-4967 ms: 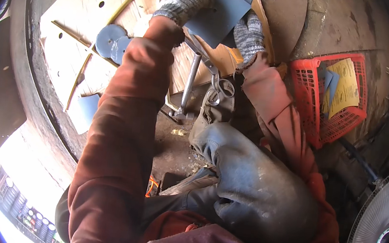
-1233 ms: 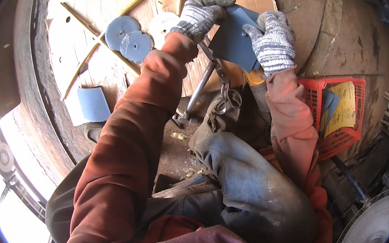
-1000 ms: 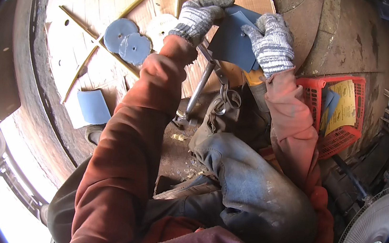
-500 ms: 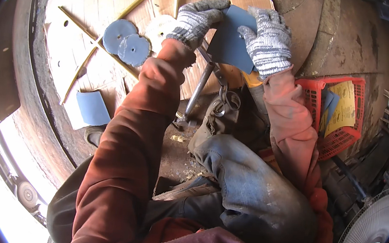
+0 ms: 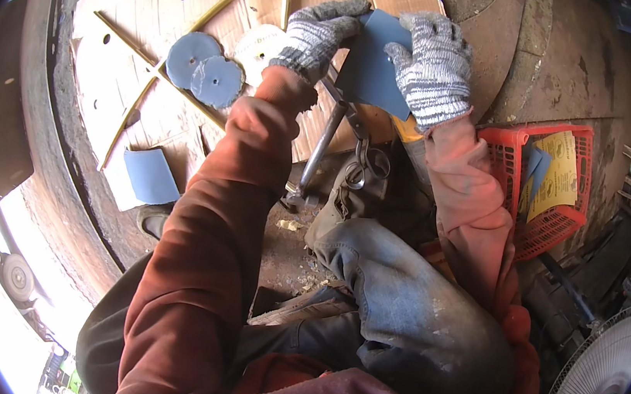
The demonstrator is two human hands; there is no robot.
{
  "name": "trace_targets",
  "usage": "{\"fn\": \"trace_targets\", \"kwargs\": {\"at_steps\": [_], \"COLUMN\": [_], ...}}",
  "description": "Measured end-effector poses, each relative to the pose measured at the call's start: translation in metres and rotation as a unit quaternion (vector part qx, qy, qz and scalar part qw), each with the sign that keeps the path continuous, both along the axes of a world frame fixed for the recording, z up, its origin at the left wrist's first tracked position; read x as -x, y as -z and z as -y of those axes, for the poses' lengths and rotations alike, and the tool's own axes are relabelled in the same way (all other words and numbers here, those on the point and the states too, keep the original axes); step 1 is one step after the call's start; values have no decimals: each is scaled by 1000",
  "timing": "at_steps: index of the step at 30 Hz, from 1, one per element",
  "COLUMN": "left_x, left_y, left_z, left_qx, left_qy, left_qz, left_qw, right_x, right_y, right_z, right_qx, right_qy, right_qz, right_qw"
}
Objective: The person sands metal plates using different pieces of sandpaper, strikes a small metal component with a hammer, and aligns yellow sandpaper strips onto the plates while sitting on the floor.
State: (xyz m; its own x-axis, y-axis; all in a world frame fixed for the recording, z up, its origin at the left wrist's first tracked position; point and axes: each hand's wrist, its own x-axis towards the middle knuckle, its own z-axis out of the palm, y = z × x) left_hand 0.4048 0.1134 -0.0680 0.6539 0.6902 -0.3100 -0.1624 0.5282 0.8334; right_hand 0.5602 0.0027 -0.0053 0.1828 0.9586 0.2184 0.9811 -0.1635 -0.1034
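In front of me is a blue-grey sandpaper sheet (image 5: 377,68), tilted up between my two gloved hands. My left hand (image 5: 319,38) pinches it near the upper left edge, fingers pointing right. On the right side, my right hand (image 5: 435,70) grips the sheet with the thumb on its face. Below the sheet lie scissors (image 5: 363,152) and a hammer (image 5: 321,151), close together. To the left of my left hand, two round blue sanding discs (image 5: 218,81) overlap on cardboard, and a pale disc (image 5: 258,52) is partly covered by that hand.
Cardboard (image 5: 130,12) with thin yellowish strips (image 5: 130,117) spreads at the left. Another blue sheet (image 5: 150,176) lies nearer me. A red plastic basket (image 5: 586,177) at the right holds yellow-backed sheets (image 5: 555,174). A fan (image 5: 597,385) stands at lower right.
My hands and the sheet have barely shifted. Outside at the lower left, a wheel has moved up and left in view, and something green now shows below it.
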Motion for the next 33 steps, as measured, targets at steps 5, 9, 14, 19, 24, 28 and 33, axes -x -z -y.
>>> {"fn": "trace_targets", "kwargs": {"at_steps": [5, 9, 14, 19, 24, 28, 33], "left_x": [-5, -7, -7, -5, -3, -2, -3], "left_y": [-8, -28, -14, -21, -34, -41, -26], "left_z": [8, 25, 52, 63, 63, 68, 66], "left_qx": [-68, -146, -223, -362, -394, -446, -337], "left_qy": [-17, -40, -85, -91, -72, -82, -72], "left_qz": [-55, -138, -136, -164, -219, -213, -110], "left_qw": [996, 979, 961, 913, 890, 865, 932], "right_x": [3, -3, 0, -3, -2, -1, -13], "right_y": [-8, -1, 2, 3, 2, -3, 8], "right_z": [-3, 1, 2, 3, 3, 3, 3], "right_qx": [58, 37, 24, 32, 36, -24, -25], "right_qy": [29, 31, 32, 28, 35, -8, -51], "right_qz": [3, -11, -23, -42, -56, -78, -35], "right_qw": [998, 999, 999, 998, 997, 997, 998]}}
